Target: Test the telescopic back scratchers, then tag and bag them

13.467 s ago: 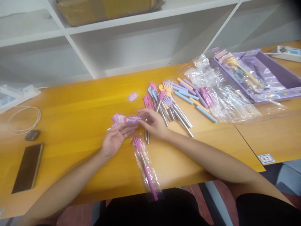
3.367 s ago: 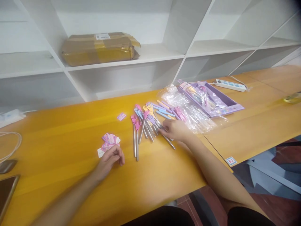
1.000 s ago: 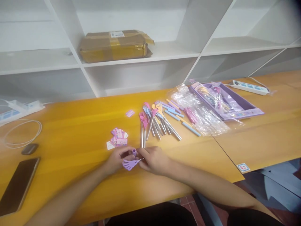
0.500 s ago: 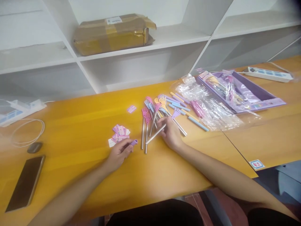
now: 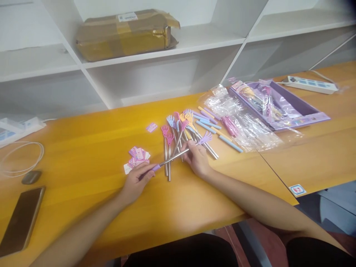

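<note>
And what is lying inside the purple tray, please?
In the purple tray, a pink wrapped piece and a yellow wrapped piece can be seen, both in clear film. The tray's floor beneath them is covered, so anything under them cannot be seen.

On my worktop [image 5: 178, 207], the scratchers [image 5: 184, 125] lie between the cards [image 5: 138, 154], left, and the tray [image 5: 306, 119], right; shelves [image 5: 205, 34] behind.

Left grip [image 5: 139, 180] and right grip [image 5: 198, 159] both clasped, apart

Left forearm [image 5: 91, 218] runs up and inward from lower left; wrist nearly straight, thumb along the near side, fingers curled over. Right forearm [image 5: 250, 196] slants up and inward from lower right, fingers bent in a pinch. Right reaches farther forward. Black sleeve [image 5: 311, 249] on right upper arm.
</note>
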`<state>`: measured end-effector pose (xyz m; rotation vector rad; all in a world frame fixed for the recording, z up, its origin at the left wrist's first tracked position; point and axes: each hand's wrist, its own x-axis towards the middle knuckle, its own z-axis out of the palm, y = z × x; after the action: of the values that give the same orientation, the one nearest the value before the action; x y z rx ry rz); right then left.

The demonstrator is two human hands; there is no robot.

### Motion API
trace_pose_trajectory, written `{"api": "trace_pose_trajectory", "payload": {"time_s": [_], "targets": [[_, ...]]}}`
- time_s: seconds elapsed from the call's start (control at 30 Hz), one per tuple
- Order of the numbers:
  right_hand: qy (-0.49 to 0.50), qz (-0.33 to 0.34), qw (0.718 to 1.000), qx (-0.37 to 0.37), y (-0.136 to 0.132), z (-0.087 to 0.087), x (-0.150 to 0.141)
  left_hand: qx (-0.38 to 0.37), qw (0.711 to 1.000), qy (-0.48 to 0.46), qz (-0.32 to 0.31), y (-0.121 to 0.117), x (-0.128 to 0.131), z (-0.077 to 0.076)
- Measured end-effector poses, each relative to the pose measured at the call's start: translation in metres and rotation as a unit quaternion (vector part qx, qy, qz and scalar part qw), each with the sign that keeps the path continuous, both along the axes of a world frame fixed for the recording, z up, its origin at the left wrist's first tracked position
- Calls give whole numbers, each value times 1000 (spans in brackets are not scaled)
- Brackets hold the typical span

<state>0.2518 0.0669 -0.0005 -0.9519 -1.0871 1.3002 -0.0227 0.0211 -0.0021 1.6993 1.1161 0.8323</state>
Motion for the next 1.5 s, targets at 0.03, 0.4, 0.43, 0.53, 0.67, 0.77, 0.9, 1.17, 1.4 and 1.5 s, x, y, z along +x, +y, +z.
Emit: {"api": "trace_pose_trajectory", "payload": {"time_s": [0.03,0.4,0.43,0.53,0.67,0.77,0.9,1.17,1.4,1.5], "targets": [[-9,0,1000,4,-1,1,1,9,1000,8,1,0,1,1],[-50,39,998,9,-14,9,-1,90,995,30,42,-4,0,2],[-48,42,998,5,-15,9,-2,97,994,29,39,-5,1,2],[-50,54,997,8,-19,7,-3,112,993,29,32,-7,1,4],[-41,96,994,9,-17,9,-2,116,992,35,44,-7,1,6],[-25,56,998,-2,-2,13,8,108,991,36,64,-6,1,6],[-3,-117,993,34,24,20,30,67,993,18,99,-4,4,7],[-268,-62,949,157,28,25,49,37,992,-26,115,-7,1,9],[-379,11,891,251,28,26,62,138,969,-148,143,-5,-11,-5],[-349,59,892,282,32,28,69,149,950,-231,145,-2,-10,-8]]}}
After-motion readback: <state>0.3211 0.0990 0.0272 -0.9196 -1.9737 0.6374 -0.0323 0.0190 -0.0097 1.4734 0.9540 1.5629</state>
